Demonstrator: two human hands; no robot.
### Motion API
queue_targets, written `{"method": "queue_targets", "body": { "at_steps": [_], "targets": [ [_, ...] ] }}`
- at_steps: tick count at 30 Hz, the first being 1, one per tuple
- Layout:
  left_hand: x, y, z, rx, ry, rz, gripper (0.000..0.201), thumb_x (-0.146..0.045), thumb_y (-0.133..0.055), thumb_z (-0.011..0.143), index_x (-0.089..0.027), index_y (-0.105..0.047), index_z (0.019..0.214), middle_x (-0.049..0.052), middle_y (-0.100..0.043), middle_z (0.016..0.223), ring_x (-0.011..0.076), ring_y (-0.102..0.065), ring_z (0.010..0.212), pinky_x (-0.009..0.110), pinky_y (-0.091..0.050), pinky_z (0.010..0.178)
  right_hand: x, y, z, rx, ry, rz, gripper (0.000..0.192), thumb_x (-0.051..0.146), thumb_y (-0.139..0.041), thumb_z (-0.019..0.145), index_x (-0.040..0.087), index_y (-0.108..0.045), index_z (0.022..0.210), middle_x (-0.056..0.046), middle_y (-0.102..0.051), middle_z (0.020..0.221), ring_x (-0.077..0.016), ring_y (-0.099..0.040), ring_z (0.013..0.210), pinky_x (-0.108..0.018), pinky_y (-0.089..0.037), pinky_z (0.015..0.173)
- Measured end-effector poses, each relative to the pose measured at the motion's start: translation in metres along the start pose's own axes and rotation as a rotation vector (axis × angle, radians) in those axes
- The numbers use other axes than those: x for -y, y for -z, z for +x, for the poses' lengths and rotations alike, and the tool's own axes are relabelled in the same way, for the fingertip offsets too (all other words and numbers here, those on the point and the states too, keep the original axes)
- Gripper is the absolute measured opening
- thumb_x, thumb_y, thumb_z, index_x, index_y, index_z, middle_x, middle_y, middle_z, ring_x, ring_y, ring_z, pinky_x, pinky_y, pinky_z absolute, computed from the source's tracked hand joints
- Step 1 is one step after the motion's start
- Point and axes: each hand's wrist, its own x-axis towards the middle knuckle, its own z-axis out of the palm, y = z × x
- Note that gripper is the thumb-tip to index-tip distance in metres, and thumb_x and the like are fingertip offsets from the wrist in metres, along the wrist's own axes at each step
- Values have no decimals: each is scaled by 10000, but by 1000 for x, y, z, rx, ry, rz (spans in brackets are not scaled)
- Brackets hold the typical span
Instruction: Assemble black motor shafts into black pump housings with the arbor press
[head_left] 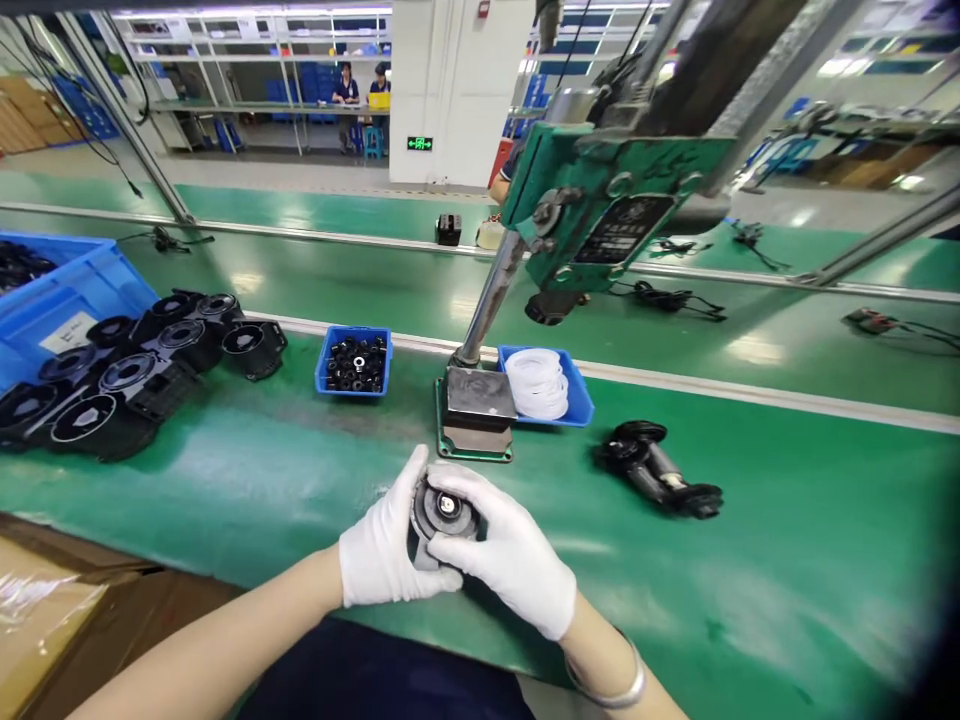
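Both my hands wear white gloves and are closed around a round black plastic housing (427,520) near the table's front edge. My left hand (386,545) grips it from the left, thumb along the far side and fingers below. From the right, my right hand (506,540) pinches across its top with thumb and fingers. A small pale piece shows at the centre of the housing's dark hub. Its underside is hidden by the gloves. Just beyond stands the metal base block (481,395) of a green press (600,210).
At the left, several black housings (97,415) stand beside a blue crate (82,280). A blue bin of small black parts (352,388) and another of white rings (574,405) flank the press base. Black parts (660,470) lie at right. Cables lie behind the rail.
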Motion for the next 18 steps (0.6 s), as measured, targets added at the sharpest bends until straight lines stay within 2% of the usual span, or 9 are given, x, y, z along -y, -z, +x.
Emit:
{"method": "queue_targets", "body": {
  "at_steps": [5,8,11,15,18],
  "targets": [
    [0,-7,4,-57,-155,149,1200,-190,-699,717,-161,190,1523,206,-425,1479,331,-482,1336,471,-405,1113,1,14,12,132,-43,-39,669,259,-857,639,284,-619,1264,-59,-646,1271,-285,-597,1178,-462,-458,1044],
    [0,-9,2,-105,-171,179,1169,-160,-670,719,-159,175,1527,194,-462,1454,325,-505,1317,462,-417,1105,2,23,21,233,-13,-68,723,296,-876,621,280,-605,1291,-58,-646,1273,-288,-607,1155,-452,-466,1026],
    [1,-13,0,-147,-163,174,1155,-146,-662,711,-172,148,1535,188,-430,1481,330,-495,1324,465,-414,1106,1,28,28,284,23,-112,741,359,-879,613,282,-607,1298,-67,-649,1267,-309,-591,1178,-476,-451,1032],
    [1,-17,-1,-178,-172,169,1161,-113,-655,685,-176,128,1539,202,-395,1498,343,-483,1331,484,-397,1116,-3,27,25,293,28,-95,728,380,-873,618,292,-612,1292,-65,-649,1259,-310,-583,1190,-486,-435,1051],
    [0,-19,-1,-188,-146,143,1168,-95,-649,677,-178,137,1537,206,-417,1480,349,-486,1326,495,-398,1112,-4,18,15,198,-32,-25,679,327,-849,653,290,-606,1286,-59,-627,1294,-290,-584,1197,-473,-438,1064]
  ]
}}
